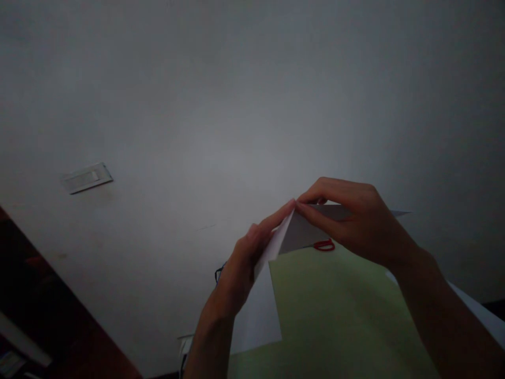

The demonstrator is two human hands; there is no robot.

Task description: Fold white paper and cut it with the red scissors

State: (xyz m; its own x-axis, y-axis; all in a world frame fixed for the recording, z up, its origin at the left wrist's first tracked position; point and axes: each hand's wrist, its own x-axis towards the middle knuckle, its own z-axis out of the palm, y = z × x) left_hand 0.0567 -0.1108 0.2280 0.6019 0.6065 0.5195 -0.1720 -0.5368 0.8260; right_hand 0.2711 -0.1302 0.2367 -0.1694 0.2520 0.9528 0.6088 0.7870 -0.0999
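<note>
A white sheet of paper (303, 231), folded into a point, is held up in front of a pale wall. My left hand (244, 263) grips its left folded edge, fingers pressed along the crease. My right hand (355, 218) pinches the paper's tip from above, thumb and fingers closed on it. The two hands meet at the paper's point. A small red loop (324, 245) shows just under the paper's lower edge.
A light green sheet (339, 310) lies below the hands, with a white sheet (256, 316) beside it. A wall switch plate (87, 178) sits at the left. Dark reddish wood (47, 316) fills the lower left corner. The scene is dim.
</note>
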